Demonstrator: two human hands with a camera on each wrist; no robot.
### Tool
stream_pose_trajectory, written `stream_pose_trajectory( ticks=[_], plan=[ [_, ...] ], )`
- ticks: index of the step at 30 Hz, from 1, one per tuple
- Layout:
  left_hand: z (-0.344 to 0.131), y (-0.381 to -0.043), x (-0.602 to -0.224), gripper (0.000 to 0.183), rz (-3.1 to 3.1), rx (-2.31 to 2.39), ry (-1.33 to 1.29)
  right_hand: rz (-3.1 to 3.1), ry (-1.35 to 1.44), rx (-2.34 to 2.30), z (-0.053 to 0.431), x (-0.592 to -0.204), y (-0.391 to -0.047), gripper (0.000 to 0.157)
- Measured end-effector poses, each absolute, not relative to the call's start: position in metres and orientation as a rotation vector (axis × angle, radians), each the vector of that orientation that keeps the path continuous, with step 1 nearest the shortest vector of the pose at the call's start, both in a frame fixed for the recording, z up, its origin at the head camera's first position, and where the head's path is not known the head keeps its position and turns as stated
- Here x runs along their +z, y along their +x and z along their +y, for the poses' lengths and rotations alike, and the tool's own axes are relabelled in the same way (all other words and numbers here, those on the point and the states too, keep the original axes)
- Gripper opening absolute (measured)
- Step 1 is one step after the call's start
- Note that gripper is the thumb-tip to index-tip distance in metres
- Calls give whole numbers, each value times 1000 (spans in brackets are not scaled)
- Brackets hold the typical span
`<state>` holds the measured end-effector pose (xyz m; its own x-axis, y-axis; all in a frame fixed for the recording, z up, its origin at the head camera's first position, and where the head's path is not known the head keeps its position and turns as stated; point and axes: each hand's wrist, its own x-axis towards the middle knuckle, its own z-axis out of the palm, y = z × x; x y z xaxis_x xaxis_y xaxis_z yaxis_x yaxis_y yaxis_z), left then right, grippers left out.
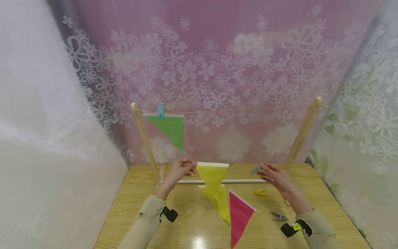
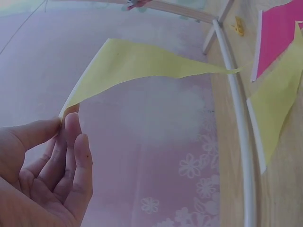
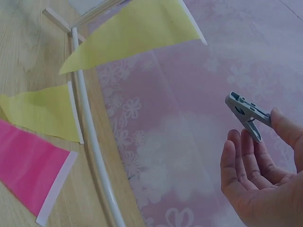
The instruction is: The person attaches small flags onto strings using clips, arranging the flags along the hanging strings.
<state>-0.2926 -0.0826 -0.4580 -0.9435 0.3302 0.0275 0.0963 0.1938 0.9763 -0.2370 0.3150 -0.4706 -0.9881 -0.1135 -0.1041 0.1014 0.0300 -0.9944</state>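
Observation:
My left hand (image 1: 181, 170) pinches one end of the white top strip of a yellow triangular flag (image 1: 212, 173), which hangs point down above the table. In the left wrist view, thumb and fingertips meet on that corner. A grey-blue clothespin (image 3: 248, 116) is held by its handles between the thumb and fingers of my right hand (image 1: 277, 178), apart from the flag. Behind the hands, a green flag (image 1: 172, 129) hangs from a string (image 1: 224, 110), clipped by a light blue clothespin (image 1: 160, 110).
Wooden posts (image 1: 144, 141) carry the string, with a white rod (image 1: 242, 181) low between them. On the wooden table (image 1: 183, 211) lie another yellow flag (image 1: 219, 200), a pink flag (image 1: 240, 216), a yellow clothespin (image 1: 260, 192) and a grey clothespin (image 1: 278, 216). Flowered curtains surround it.

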Motion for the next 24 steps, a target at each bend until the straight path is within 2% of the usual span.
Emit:
stream_pose_trajectory(
  ticks=[3, 7, 11, 15, 18, 24],
  plan=[
    [-81, -294, -448, 33, 2285, 1831, 444, 2152, -38, -2073, 312, -463, -238, 71],
    [-79, -295, -437, 32, 2298, 1821, 455, 2152, -87, -2068, 309, -454, -239, 70],
    [-79, -295, -429, 30, 2294, 1842, 441, 2132, -150, -2090, 307, -445, -241, 59],
    [-79, -297, -419, 27, 2263, 1892, 441, 2133, -196, -2101, 304, -435, -243, 35],
    [-79, -299, -410, 25, 2247, 1927, 459, 2153, -229, -2095, 301, -426, -245, 24],
    [-81, -301, -392, 25, 2276, 1940, 514, 2198, -271, -2073, 294, -408, -248, 26]
  ],
)
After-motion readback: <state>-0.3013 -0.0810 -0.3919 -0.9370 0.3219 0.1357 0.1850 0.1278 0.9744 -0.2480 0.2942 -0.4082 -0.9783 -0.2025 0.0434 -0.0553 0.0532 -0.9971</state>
